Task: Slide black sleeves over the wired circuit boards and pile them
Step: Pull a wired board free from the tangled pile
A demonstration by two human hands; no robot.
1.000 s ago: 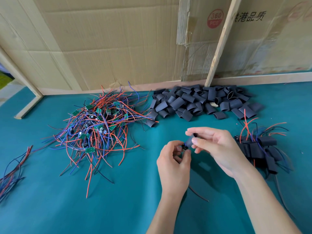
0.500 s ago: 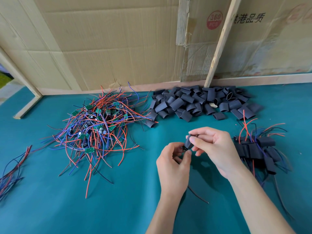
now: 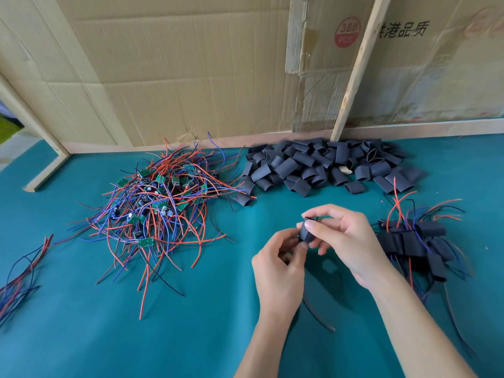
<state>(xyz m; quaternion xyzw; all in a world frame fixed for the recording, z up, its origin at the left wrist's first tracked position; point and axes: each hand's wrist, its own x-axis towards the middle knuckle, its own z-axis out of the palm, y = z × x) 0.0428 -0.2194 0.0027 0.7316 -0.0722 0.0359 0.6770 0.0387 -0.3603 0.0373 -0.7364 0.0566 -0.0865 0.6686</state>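
My right hand point(image 3: 346, 241) pinches a black sleeve point(image 3: 306, 232) between thumb and fingers above the teal table. My left hand point(image 3: 281, 266) pinches the lower end, where a circuit board sits mostly hidden inside the sleeve; its dark wire point(image 3: 317, 315) trails down beneath my wrist. A tangled heap of green boards with red, blue and black wires point(image 3: 158, 211) lies at the left. Loose black sleeves point(image 3: 321, 167) are heaped at the back. Sleeved boards point(image 3: 417, 244) are piled at the right, beside my right hand.
Cardboard panels point(image 3: 191, 77) and a slanted wooden slat point(image 3: 357, 72) wall off the back of the table. A wooden frame post point(image 3: 41, 126) stands at the far left. A small bundle of loose wires point(image 3: 19, 276) lies at the left edge. Teal cloth point(image 3: 136, 336) covers the table.
My right hand has turned the sleeve more upright and brought it down toward my left hand's fingertips. Both hands stayed in about the same spot.
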